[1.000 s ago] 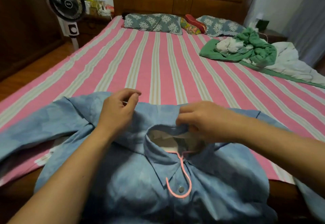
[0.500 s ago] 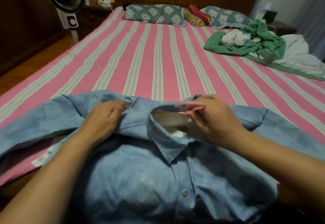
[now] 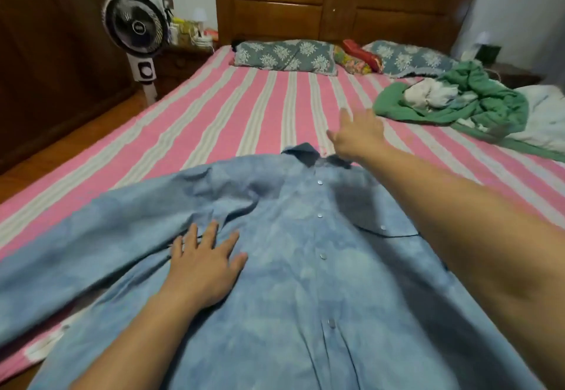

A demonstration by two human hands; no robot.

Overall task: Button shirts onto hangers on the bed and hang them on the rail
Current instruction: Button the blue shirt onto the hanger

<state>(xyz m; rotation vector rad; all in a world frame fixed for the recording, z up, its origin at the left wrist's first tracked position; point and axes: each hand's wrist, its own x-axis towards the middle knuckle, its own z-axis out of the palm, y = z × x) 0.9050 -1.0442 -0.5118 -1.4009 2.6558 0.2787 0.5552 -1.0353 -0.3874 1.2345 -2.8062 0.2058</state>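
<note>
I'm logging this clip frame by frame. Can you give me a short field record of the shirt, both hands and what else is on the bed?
shirt: blue shirt lies front up on the striped bed, collar toward the headboard
left hand: left hand rests flat on the shirt's chest, fingers spread
right hand: right hand open, reaching past the collar
hanger: not visible
other: green clothes pile at right; pillows at the headboard

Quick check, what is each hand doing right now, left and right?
Left hand: open, fingers spread, pressing flat on the blue shirt.
Right hand: open, holding nothing, reaching out just past the shirt collar.
</note>
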